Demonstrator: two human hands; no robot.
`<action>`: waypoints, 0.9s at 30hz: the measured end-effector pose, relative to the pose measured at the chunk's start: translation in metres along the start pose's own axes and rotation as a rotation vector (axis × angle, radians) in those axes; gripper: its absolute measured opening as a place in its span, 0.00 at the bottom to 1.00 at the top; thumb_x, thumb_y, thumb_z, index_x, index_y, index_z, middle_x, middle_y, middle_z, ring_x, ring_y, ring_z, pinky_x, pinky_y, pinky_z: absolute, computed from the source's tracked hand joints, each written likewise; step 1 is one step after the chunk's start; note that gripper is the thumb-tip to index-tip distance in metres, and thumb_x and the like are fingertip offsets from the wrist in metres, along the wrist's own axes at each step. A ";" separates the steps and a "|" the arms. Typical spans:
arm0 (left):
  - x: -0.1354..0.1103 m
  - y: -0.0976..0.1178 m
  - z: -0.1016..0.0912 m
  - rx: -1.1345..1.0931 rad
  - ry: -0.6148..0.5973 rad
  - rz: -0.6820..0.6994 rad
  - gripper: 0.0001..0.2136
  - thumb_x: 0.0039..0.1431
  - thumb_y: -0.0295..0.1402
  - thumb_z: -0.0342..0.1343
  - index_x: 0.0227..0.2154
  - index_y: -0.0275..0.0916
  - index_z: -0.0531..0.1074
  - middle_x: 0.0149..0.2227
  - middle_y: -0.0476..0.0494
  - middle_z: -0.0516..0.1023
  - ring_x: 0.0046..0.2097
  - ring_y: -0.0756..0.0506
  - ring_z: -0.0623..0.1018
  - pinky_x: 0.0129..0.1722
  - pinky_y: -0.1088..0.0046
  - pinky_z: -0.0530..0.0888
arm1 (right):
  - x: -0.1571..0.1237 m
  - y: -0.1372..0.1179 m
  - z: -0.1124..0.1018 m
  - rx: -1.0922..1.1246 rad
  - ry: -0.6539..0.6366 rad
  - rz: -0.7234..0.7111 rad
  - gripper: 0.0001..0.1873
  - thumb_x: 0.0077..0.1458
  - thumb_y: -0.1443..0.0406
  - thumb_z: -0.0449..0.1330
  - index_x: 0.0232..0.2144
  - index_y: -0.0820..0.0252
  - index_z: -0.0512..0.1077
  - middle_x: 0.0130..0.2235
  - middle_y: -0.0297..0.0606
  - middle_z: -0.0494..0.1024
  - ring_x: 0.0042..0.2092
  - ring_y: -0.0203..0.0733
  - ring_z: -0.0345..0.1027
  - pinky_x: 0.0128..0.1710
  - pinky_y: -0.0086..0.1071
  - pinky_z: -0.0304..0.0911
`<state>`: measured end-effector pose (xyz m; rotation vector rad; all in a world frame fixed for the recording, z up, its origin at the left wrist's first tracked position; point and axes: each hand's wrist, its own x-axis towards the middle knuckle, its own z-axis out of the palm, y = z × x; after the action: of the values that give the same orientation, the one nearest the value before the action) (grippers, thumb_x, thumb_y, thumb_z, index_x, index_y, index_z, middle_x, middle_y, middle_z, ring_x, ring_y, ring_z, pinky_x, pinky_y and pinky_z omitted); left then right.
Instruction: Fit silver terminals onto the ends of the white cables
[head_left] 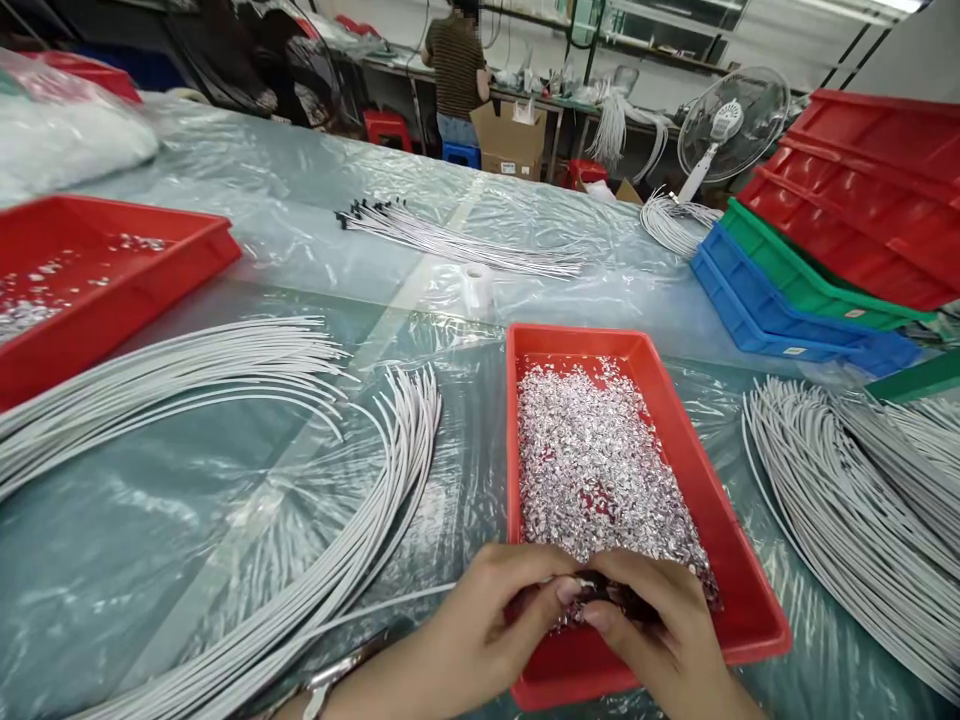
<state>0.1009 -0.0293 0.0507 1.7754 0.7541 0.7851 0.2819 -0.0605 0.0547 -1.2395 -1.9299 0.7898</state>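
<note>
Pinching small dark piece (616, 590), left hand (501, 618) and right hand (673, 618) met over near end of red tray (681, 450). Steady, low grip above silvery flakes (589, 450) seemed best, so drops would stay inside. Lone white cable (401, 601) ran left of tray; link to fingers hidden. Cable bundle (862, 520) lay right.

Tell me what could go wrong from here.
The small dark item at the fingertips of the left hand and right hand could drop among the silvery bits in the red tray below. The white cable running to the left hand might snag the neighbouring bundle. The tilted red bins at right could slide.
</note>
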 end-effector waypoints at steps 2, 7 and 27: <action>-0.001 -0.001 0.000 0.001 -0.005 -0.004 0.12 0.65 0.32 0.42 0.30 0.38 0.69 0.23 0.48 0.70 0.26 0.50 0.69 0.25 0.76 0.64 | 0.000 -0.001 0.001 -0.006 -0.001 -0.002 0.07 0.59 0.60 0.54 0.36 0.56 0.68 0.29 0.34 0.74 0.26 0.34 0.66 0.24 0.27 0.59; -0.004 -0.005 0.001 0.037 0.039 0.068 0.11 0.65 0.31 0.42 0.35 0.37 0.69 0.29 0.46 0.74 0.27 0.51 0.70 0.23 0.77 0.64 | 0.001 -0.003 0.002 -0.027 0.022 -0.048 0.08 0.60 0.60 0.52 0.37 0.57 0.67 0.27 0.33 0.73 0.24 0.33 0.65 0.23 0.26 0.58; -0.005 -0.009 -0.001 -0.025 -0.021 0.105 0.07 0.65 0.28 0.42 0.37 0.38 0.66 0.31 0.47 0.74 0.32 0.51 0.73 0.27 0.79 0.67 | 0.002 -0.008 0.001 -0.104 0.065 -0.067 0.09 0.61 0.58 0.52 0.37 0.58 0.65 0.26 0.30 0.72 0.24 0.30 0.64 0.24 0.24 0.59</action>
<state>0.0959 -0.0300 0.0422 1.8095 0.6387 0.8406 0.2764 -0.0616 0.0605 -1.2394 -1.9699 0.6138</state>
